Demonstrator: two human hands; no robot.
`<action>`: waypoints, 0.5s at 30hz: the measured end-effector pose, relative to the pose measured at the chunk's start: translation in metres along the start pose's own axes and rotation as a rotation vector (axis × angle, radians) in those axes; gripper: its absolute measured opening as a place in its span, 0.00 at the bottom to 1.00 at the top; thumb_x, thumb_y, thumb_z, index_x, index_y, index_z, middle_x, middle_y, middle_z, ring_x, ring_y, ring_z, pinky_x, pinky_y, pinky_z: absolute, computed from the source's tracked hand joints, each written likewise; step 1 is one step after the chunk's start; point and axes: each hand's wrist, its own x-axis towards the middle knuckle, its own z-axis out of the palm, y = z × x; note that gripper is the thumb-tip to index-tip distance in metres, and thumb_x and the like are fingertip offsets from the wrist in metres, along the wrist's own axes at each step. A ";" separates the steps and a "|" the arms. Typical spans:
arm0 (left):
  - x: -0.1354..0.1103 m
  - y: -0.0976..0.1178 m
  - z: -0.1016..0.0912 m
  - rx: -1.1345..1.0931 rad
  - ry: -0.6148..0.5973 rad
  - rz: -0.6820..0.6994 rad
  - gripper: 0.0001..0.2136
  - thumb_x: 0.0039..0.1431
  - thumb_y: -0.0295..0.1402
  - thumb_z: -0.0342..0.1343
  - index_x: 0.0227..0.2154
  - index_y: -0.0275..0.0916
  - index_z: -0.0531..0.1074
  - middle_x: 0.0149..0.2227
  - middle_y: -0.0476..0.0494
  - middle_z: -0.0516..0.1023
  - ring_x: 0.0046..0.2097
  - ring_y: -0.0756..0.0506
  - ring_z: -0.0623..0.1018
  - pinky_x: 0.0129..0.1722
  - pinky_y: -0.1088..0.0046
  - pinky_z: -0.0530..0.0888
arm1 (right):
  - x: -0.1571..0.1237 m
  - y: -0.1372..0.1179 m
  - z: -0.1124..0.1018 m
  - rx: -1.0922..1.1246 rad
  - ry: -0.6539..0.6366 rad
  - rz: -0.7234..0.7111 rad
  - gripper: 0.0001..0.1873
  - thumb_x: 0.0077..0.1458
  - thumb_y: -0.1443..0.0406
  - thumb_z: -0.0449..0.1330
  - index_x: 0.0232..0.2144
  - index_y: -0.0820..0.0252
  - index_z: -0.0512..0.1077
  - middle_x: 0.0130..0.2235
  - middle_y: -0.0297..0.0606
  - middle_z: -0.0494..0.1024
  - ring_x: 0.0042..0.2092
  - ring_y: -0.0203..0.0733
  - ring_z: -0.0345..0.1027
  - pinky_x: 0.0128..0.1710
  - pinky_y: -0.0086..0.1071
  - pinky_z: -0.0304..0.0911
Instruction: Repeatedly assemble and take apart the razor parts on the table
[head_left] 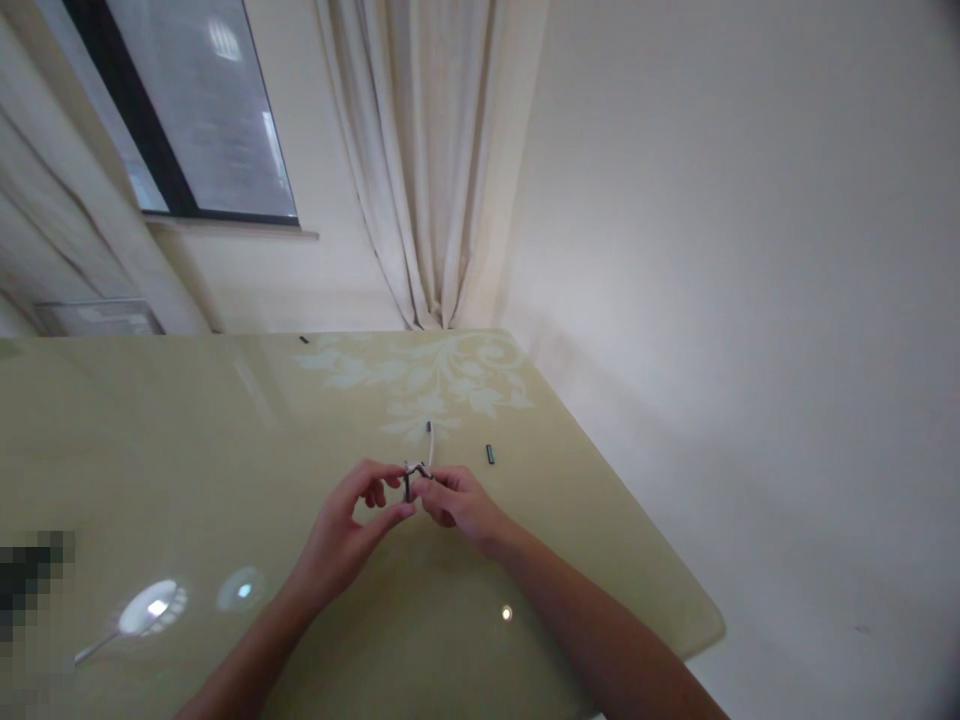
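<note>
Gripping 1 small dark object (pixel 407 487) over the counter (pixel 202 440) with the fingers of the left hand (pixel 351 522) and right hand (pixel 461 500). Beyond, to the right, 1 dark stick (pixel 490 454); just past the fingers, 1 pale strand (pixel 432 447); near the far edge, 1 dark bit (pixel 304 340).

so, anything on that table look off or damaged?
No spill or obvious damage. One oddity: a small dark piece lies alone near the far edge of the table, away from the small item between left hand and right hand. Too small to identify.
</note>
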 end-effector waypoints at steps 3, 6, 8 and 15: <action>0.001 -0.006 -0.003 -0.162 0.015 -0.131 0.15 0.58 0.41 0.66 0.46 0.42 0.77 0.31 0.50 0.74 0.33 0.48 0.73 0.35 0.73 0.69 | -0.001 -0.004 -0.002 -0.134 0.034 -0.104 0.30 0.66 0.44 0.54 0.31 0.64 0.79 0.20 0.27 0.59 0.22 0.30 0.46 0.23 0.29 0.41; 0.002 -0.012 -0.004 -0.272 0.034 -0.202 0.17 0.55 0.41 0.68 0.46 0.42 0.77 0.33 0.49 0.76 0.34 0.47 0.74 0.34 0.73 0.70 | -0.002 -0.006 -0.003 -0.247 0.063 -0.187 0.29 0.66 0.46 0.56 0.31 0.65 0.80 0.20 0.27 0.59 0.23 0.31 0.50 0.25 0.29 0.45; 0.003 -0.013 -0.004 -0.299 0.047 -0.206 0.17 0.54 0.40 0.69 0.45 0.42 0.77 0.35 0.49 0.76 0.34 0.48 0.74 0.35 0.73 0.70 | -0.003 -0.006 -0.004 -0.270 0.067 -0.207 0.28 0.67 0.47 0.56 0.31 0.65 0.80 0.20 0.28 0.59 0.24 0.31 0.50 0.25 0.29 0.46; 0.002 -0.008 -0.002 -0.285 0.023 -0.184 0.16 0.53 0.37 0.70 0.44 0.42 0.79 0.34 0.49 0.76 0.34 0.48 0.74 0.34 0.73 0.70 | -0.005 -0.007 -0.004 -0.368 0.067 -0.187 0.28 0.66 0.46 0.57 0.33 0.65 0.82 0.21 0.28 0.61 0.25 0.32 0.53 0.26 0.29 0.47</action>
